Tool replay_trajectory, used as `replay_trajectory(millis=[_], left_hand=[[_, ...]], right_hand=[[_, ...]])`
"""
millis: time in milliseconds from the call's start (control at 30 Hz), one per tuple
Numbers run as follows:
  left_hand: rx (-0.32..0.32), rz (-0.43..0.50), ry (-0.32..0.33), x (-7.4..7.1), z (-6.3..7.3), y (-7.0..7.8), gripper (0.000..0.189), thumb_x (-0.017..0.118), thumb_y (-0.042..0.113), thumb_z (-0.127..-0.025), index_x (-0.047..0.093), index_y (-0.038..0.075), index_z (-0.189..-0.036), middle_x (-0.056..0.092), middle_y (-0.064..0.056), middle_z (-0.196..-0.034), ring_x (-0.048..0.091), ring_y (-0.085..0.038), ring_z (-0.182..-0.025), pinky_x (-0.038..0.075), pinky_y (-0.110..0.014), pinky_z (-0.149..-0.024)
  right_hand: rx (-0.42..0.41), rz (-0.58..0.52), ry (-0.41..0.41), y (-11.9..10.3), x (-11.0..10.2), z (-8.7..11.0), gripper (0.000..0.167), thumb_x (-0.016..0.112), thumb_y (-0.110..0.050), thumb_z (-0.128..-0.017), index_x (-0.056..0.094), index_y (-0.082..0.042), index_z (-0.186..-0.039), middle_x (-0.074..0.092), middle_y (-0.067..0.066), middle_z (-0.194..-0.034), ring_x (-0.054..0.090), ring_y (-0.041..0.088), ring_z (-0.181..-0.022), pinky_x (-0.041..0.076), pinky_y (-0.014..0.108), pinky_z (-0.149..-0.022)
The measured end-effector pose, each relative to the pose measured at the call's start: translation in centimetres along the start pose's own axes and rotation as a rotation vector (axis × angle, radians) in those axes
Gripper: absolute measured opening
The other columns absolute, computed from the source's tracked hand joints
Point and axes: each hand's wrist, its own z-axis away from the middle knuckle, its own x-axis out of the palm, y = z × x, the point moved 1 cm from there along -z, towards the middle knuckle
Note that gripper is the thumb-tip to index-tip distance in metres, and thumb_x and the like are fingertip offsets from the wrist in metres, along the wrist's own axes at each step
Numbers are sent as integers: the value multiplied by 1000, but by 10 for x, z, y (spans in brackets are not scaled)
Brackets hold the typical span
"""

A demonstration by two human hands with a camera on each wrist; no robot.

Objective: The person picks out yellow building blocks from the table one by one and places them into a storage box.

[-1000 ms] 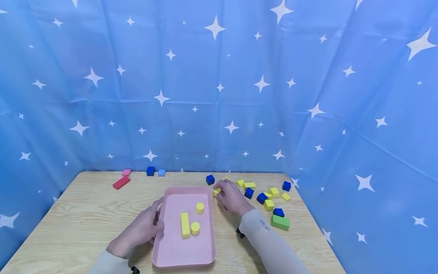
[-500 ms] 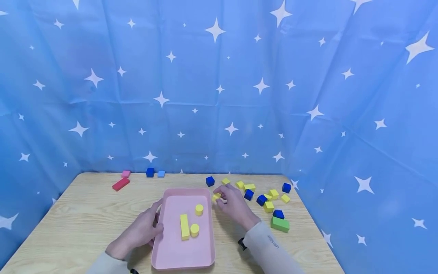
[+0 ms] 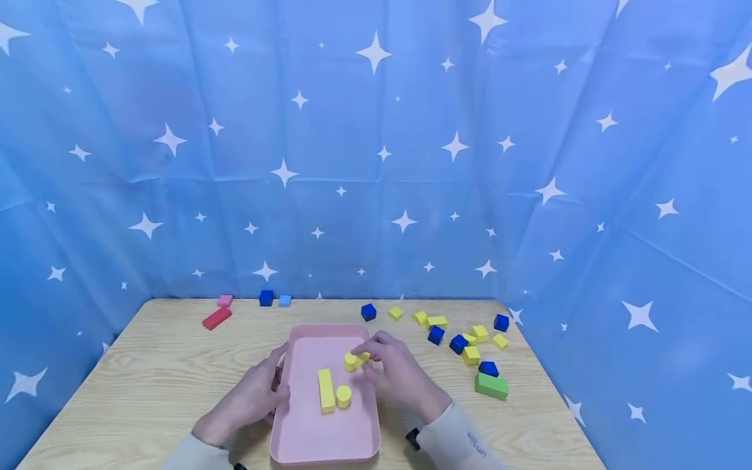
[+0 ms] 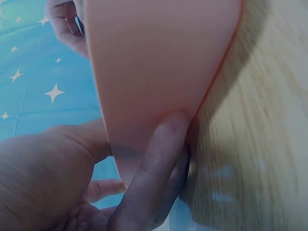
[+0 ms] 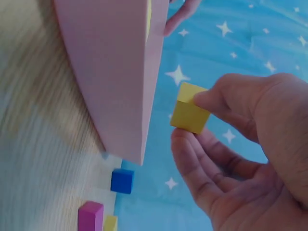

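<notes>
A pink tray lies on the table in the head view, holding a long yellow block and two yellow cylinders. My left hand grips the tray's left side, with the thumb at the rim and fingers against the outer wall in the left wrist view. Above the tray's right rim, my right hand pinches a small yellow block between thumb and fingertips. In the head view this block appears right beside the farther cylinder, partly covered by the fingers.
Yellow and dark blue blocks are scattered at the right, with a green block nearest. A red block and several small ones lie at the back left. A magenta block shows near the tray in the right wrist view.
My right hand has lifted the small yellow block from the table just right of the tray and brought it left and nearer, over the rim. The left hand keeps its grip on the tray.
</notes>
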Motion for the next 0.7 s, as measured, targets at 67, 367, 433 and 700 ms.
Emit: replay_trajectory(millis=[67, 367, 433, 700], left_hand=[[0, 1, -2, 0, 0, 0, 96, 78, 0, -103, 29, 10, -185, 73, -12, -120, 75, -18, -73, 68, -38, -53], [17, 24, -38, 1, 1, -3, 100, 76, 0, -102, 22, 6, -185, 72, -13, -118, 76, -19, -72, 69, -38, -53], [37, 38, -47, 1, 1, -3, 103, 76, -2, -100, 19, 3, -185, 71, -13, -116, 76, -20, -70, 69, -39, -52], [63, 5, -50, -2, -2, 2, 104, 77, -2, -100, 18, 4, -185, 73, -17, -123, 75, -19, -72, 67, -39, -49]], right_hand=[[-7, 0, -34, -3, 2, 2, 28, 78, -10, -109, 83, -16, -136, 74, 1, -127, 70, 13, -107, 68, 27, -93], [4, 0, -151, -8, 5, 10, 25, 80, -7, -106, 84, -13, -131, 73, 1, -124, 63, 7, -95, 64, 19, -84], [-8, 9, -163, -9, 5, 11, 26, 80, -4, -105, 84, -13, -130, 73, 2, -124, 61, 6, -93, 62, 18, -82], [-51, 91, -199, -13, 7, 9, 29, 81, 0, -102, 86, -13, -127, 74, 1, -124, 59, 5, -93, 58, 15, -79]])
